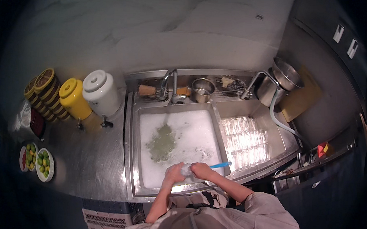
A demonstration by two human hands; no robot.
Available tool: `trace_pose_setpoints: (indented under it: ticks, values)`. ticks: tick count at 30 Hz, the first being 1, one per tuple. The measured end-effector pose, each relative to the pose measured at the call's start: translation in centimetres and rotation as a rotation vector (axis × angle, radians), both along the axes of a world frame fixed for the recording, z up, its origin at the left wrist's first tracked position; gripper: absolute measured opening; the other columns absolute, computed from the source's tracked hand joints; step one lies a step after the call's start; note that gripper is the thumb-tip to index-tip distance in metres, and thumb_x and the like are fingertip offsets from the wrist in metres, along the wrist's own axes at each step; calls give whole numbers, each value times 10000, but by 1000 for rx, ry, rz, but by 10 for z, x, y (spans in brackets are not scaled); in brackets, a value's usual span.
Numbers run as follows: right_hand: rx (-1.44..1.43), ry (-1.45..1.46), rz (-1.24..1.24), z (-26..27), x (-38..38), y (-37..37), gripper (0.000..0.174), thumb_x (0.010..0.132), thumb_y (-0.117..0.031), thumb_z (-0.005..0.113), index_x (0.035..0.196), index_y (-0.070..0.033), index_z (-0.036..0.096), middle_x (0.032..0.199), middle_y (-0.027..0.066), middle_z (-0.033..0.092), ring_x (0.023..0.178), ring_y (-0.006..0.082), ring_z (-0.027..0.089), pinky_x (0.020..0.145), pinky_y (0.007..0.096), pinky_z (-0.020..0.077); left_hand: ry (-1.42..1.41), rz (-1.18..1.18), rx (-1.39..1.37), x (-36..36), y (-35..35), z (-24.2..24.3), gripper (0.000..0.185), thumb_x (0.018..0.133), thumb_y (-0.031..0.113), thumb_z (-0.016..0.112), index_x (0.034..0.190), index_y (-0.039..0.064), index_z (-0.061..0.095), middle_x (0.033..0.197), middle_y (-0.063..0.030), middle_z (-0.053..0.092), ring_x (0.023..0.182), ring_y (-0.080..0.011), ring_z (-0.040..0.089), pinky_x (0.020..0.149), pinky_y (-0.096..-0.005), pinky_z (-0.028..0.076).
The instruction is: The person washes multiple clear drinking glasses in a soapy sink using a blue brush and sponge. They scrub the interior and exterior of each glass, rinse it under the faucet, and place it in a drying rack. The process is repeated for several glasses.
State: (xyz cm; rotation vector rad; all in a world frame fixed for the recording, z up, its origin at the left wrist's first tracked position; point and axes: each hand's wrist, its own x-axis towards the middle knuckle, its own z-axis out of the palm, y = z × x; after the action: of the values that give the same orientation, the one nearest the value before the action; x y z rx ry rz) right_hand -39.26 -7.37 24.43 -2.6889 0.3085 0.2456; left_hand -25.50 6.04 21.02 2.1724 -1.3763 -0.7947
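Over the near edge of a steel sink basin (pixel 219 137) filled with white suds (pixel 190 126), my left hand (pixel 174 173) holds a clear glass (pixel 186 169). Close beside it, my right hand (pixel 202 171) is closed around a tool with a blue handle (pixel 221 165), which points right; the tool's other end is hidden at the glass. Greenish water shows through a gap in the foam. Rows of clear glasses (pixel 247 142) lie in the right-hand basin.
Two faucets (pixel 173 84) (pixel 263 75), a steel pot (pixel 203 90) and sponges (pixel 147 90) line the back ledge. On the left counter (pixel 90 161) stand a yellow dispenser (pixel 74 99), a white dispenser (pixel 101 93) and bowls of citrus fruit (pixel 45 165). A hose (pixel 274 110) hangs at the right.
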Motion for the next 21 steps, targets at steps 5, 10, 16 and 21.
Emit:
trace_pose_setpoints:
  ticks: [5,10,16,21]
  values:
    - [257,-306,18,-15,-9,12,317,714,28,465,1014,6,566,960,232,606,881,431,599,774,479,504,-64,19,-53,-3,-1,-2,514,624,153,693,1122,121,570,1065,-143,644,1026,-343,597,863,-459,482]
    - [292,-417,-21,5,-9,12,455,769,-19,450,1221,-29,496,1051,236,591,847,396,625,726,452,515,-210,-68,-220,7,-9,19,527,602,116,707,1113,152,582,1036,-84,628,1041,-284,568,979,-435,377]
    - [1042,-39,-378,21,15,7,367,951,-315,448,1208,-58,503,885,67,565,645,130,628,467,244,424,-381,-207,-337,16,-31,53,578,563,108,734,1119,186,596,1060,-17,615,1092,-208,536,1045,-526,280]
    - [1139,-72,-485,12,35,14,375,988,-408,401,1076,-78,555,606,-22,451,432,73,442,378,237,312,-486,-93,-317,27,-20,63,634,557,112,782,1155,203,594,1155,-35,563,1130,-228,508,1081,-560,216]
